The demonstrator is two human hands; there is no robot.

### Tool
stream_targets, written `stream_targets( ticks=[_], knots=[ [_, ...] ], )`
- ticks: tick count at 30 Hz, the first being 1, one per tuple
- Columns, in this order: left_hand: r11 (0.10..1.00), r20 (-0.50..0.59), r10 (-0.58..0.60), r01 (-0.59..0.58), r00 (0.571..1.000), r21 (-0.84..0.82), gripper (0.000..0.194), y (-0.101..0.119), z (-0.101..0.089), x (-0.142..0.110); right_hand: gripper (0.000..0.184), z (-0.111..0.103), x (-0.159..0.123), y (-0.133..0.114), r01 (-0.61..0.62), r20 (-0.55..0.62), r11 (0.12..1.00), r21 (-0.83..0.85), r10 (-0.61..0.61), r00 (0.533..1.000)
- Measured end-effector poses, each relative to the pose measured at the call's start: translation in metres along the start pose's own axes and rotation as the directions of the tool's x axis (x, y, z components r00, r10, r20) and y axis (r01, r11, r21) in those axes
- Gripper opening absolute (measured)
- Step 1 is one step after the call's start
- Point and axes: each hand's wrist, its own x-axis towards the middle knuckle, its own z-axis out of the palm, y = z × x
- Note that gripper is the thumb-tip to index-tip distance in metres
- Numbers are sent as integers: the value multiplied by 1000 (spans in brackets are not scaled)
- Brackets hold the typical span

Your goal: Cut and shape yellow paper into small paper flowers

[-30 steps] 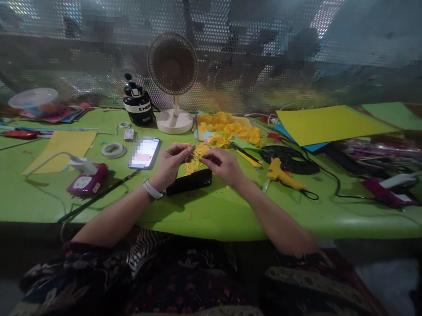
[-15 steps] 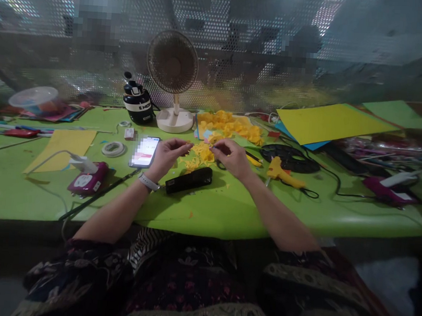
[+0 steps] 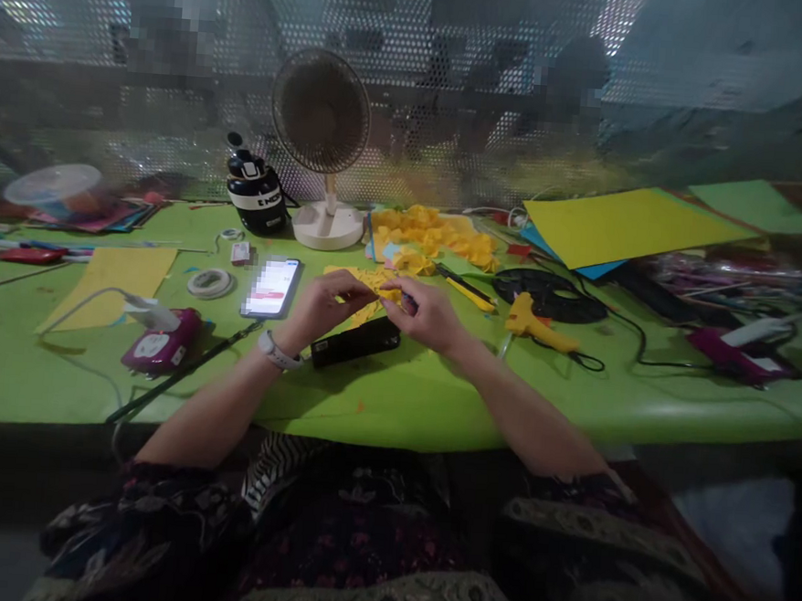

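My left hand (image 3: 332,303) is closed in a pinch over the middle of the table, its fingertips at a small yellow paper piece (image 3: 389,294). Close on the other side, my right hand (image 3: 431,314) has its fingers curled, with the thumb at the same piece. Something small and dark bluish shows in the right hand, too hidden to name. Behind and below the fingers lie yellow paper scraps (image 3: 367,315). A black oblong case (image 3: 357,343) rests on the table just in front of both hands. Farther back is a heap of yellow paper flowers (image 3: 439,235).
A phone (image 3: 275,287), tape roll (image 3: 211,283) and purple power adapter (image 3: 163,341) lie left. Behind stand a fan (image 3: 323,117) and black bottle (image 3: 257,201). To the right are a yellow cutter knife (image 3: 467,289), glue gun (image 3: 540,327), black reel (image 3: 549,295) and coloured sheets (image 3: 632,227).
My hands moved apart half a second ago, and a dark loop showed under the right one. Now they have come together again, with a yellow paper piece between the fingertips.
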Motion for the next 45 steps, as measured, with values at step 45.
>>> stream_targets(
  ticks=[45],
  knots=[
    [630,203,-566,579,799,-518,40,11,2,5,24,2,3,7,93,44,977,-190,-86,995]
  ],
)
